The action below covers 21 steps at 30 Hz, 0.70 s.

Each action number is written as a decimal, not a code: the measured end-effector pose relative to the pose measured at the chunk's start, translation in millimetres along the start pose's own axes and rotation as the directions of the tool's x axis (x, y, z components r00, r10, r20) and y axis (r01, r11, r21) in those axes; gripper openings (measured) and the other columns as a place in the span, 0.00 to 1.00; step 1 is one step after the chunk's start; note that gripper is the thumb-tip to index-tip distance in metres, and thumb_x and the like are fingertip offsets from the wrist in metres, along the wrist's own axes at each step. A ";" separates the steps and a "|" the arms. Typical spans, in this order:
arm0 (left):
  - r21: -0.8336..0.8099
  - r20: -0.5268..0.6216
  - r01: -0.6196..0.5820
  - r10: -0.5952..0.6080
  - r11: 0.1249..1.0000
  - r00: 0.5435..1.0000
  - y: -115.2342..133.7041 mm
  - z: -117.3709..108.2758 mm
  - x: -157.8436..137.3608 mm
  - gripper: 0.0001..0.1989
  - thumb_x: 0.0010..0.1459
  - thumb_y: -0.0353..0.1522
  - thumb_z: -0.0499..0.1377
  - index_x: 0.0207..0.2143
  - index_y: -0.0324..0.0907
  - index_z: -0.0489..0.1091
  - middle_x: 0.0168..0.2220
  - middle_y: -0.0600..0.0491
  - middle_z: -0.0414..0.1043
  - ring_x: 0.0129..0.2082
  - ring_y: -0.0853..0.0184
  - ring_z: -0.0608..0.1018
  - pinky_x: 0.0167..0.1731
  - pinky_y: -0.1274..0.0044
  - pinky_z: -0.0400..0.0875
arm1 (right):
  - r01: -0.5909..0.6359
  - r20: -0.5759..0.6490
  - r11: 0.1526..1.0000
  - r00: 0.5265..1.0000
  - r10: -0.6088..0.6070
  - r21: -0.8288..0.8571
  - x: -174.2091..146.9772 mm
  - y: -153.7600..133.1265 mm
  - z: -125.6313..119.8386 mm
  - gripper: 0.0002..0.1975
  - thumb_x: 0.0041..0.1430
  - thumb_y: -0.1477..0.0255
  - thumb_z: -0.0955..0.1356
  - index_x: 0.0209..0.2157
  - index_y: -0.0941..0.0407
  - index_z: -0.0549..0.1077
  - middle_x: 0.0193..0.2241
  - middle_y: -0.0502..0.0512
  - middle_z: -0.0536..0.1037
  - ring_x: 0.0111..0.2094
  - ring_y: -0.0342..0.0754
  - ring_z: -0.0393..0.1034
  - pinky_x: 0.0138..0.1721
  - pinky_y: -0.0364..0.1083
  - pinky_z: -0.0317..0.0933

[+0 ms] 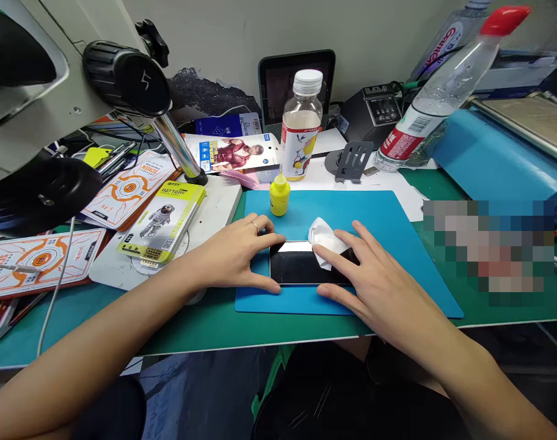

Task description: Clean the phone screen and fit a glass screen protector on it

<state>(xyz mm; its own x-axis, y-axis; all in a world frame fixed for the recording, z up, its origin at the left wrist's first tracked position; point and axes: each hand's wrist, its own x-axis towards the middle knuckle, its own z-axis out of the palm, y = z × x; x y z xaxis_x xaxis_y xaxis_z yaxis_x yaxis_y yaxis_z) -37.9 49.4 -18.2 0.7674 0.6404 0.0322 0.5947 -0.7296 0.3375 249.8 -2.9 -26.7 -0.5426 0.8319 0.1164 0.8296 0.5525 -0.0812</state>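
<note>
A black smartphone [292, 264] lies face up, its long side left to right, on a blue mat [278, 301]. My left hand [239, 253] grips its left end, fingers at the far edge and thumb at the near edge; a ring is on one finger. Over the right part of the screen, my right hand [365, 269] presses a crumpled white wipe [323, 241] under its fingers. The thumb rests by the phone's near edge. My right hand covers part of the phone's right end. Just beyond the phone stands a small yellow squeeze bottle [279, 197].
Boxed batteries [162, 223] and screen packs [132, 188] crowd the left, beneath a microscope stand [123, 79]. Behind the mat stand a drink bottle [301, 131], a grey phone holder [353, 162] and a red-capped bottle [438, 101]. A blurred patch [489, 244] covers something at right.
</note>
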 end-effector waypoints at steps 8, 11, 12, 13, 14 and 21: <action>0.002 -0.010 0.005 -0.005 1.000 1.000 -0.2 0.6 -0.1 0.40 0.56 0.59 0.64 0.61 0.42 0.70 0.52 0.42 0.69 0.50 0.53 0.74 0.50 0.62 0.73 | 0.000 0.011 1.000 1.000 0.001 -0.025 -10.4 10.8 -2.8 0.31 0.69 0.50 0.63 0.66 0.49 0.69 0.65 0.70 0.69 0.71 0.78 0.52 0.58 0.72 0.67; 0.005 -0.002 0.001 -0.001 1.000 1.000 0.2 0.8 -0.4 0.41 0.56 0.59 0.64 0.61 0.42 0.70 0.52 0.42 0.69 0.50 0.52 0.74 0.50 0.62 0.74 | -0.030 0.002 0.999 1.000 0.030 -0.028 -8.9 12.2 -2.8 0.32 0.69 0.48 0.61 0.66 0.50 0.70 0.66 0.72 0.67 0.72 0.79 0.50 0.58 0.73 0.65; 0.006 -0.002 0.004 -0.004 1.000 1.000 0.3 0.8 -0.7 0.40 0.56 0.59 0.64 0.61 0.42 0.70 0.52 0.42 0.69 0.51 0.52 0.74 0.50 0.62 0.74 | -0.030 0.005 0.999 1.000 0.030 -0.024 -6.6 11.9 -2.8 0.32 0.69 0.48 0.61 0.66 0.50 0.70 0.67 0.72 0.67 0.72 0.79 0.50 0.59 0.73 0.65; 0.007 -0.003 0.009 -0.009 1.000 1.000 0.4 0.7 -0.9 0.40 0.56 0.60 0.64 0.61 0.42 0.70 0.52 0.41 0.69 0.51 0.51 0.74 0.50 0.62 0.74 | -0.027 0.011 0.999 1.000 0.027 -0.021 -4.2 11.5 -2.8 0.32 0.69 0.48 0.61 0.66 0.50 0.70 0.67 0.72 0.66 0.72 0.79 0.50 0.60 0.73 0.64; 0.008 -0.005 0.013 -0.013 1.000 1.000 0.5 0.6 -1.1 0.40 0.56 0.60 0.63 0.61 0.42 0.70 0.53 0.41 0.69 0.52 0.51 0.74 0.50 0.61 0.74 | -0.022 0.018 1.000 1.000 0.022 -0.017 -2.1 11.2 -2.9 0.32 0.69 0.48 0.61 0.66 0.50 0.70 0.67 0.71 0.66 0.72 0.78 0.49 0.61 0.72 0.63; 0.008 0.004 0.004 -0.004 1.000 1.000 -0.6 0.1 -0.6 0.41 0.56 0.60 0.64 0.61 0.41 0.70 0.52 0.42 0.69 0.51 0.52 0.74 0.50 0.62 0.74 | 0.012 0.016 1.000 1.000 -0.012 -0.028 -4.4 8.8 -5.1 0.32 0.68 0.49 0.64 0.66 0.50 0.70 0.67 0.72 0.67 0.72 0.79 0.49 0.60 0.72 0.65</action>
<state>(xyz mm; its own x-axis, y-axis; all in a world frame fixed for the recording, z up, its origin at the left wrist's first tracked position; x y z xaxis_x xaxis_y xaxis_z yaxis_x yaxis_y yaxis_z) -38.7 49.4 -18.5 0.7660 0.6422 0.0275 0.5994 -0.7291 0.3302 260.2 -1.9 -22.9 -0.5544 0.8261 0.1011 0.8263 0.5609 -0.0519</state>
